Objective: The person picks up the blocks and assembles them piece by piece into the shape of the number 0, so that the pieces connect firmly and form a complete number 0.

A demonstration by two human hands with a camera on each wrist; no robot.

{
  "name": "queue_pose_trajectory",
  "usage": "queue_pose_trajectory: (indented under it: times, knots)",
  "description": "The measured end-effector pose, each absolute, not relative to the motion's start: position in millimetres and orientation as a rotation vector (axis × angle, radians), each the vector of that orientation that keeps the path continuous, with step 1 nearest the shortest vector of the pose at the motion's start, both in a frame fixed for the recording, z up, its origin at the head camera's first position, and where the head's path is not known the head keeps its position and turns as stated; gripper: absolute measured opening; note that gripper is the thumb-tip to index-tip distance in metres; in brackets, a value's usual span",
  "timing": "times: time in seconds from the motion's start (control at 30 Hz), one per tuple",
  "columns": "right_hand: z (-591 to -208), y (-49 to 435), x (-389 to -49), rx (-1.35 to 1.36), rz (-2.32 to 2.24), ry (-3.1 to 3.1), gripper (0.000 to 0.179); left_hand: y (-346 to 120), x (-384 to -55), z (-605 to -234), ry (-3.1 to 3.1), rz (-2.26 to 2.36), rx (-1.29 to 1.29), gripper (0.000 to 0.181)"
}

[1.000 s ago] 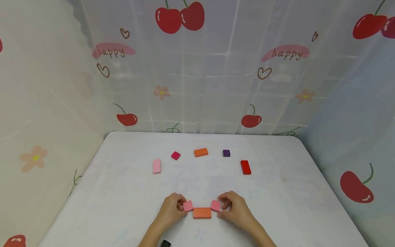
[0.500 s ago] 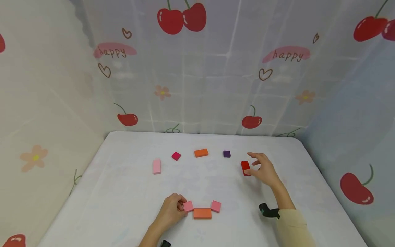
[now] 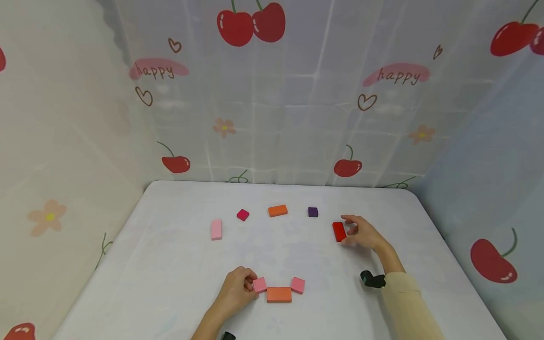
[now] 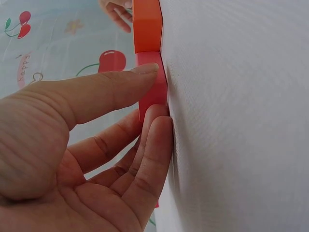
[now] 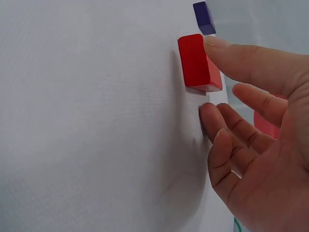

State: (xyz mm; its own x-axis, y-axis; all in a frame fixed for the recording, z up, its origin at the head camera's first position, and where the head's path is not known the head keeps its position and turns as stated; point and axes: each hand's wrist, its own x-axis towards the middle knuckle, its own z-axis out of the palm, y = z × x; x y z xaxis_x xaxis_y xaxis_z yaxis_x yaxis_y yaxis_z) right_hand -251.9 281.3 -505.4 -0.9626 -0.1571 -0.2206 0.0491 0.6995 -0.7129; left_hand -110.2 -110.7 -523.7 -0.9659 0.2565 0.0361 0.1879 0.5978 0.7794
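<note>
Two bare hands are shown at work over a white table (image 3: 170, 283). By the left hand (image 3: 235, 290), the left pink block (image 3: 259, 285) is pinched: the thumb is laid across one face, the curled fingers are set close at the block's other side, and only a block's breadth is left between them. The near orange block (image 3: 279, 295) is met by this pink block at its left end; at its right end the right pink block (image 3: 298, 285) is set, tilted, and is touched by neither hand.

The right hand (image 3: 363, 234) is held partly spread beside the red block (image 3: 339, 232), with a wide gap between thumb and loosely bent fingers. The thumb tip is seen at the block's edge in the right wrist view; whether contact is made cannot be told. The block is not enclosed by the fingers, and is rested on the table at the right of a far arc. That arc is continued leftward by the purple block (image 3: 313, 212), the far orange block (image 3: 278, 210), the magenta block (image 3: 243, 215) and the pale pink block (image 3: 216, 230). The right forearm is covered by a pale yellow sleeve (image 3: 410, 302).
</note>
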Motion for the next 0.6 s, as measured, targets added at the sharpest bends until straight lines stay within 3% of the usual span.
queue_pose_trajectory:
  times: [0.6]
  knots:
    - [-516.8, 284.0, -255.5, -0.107, -1.103, 2.670, 0.068, -110.0, -109.8, -521.4, 2.737, 1.309, 0.368, 0.028]
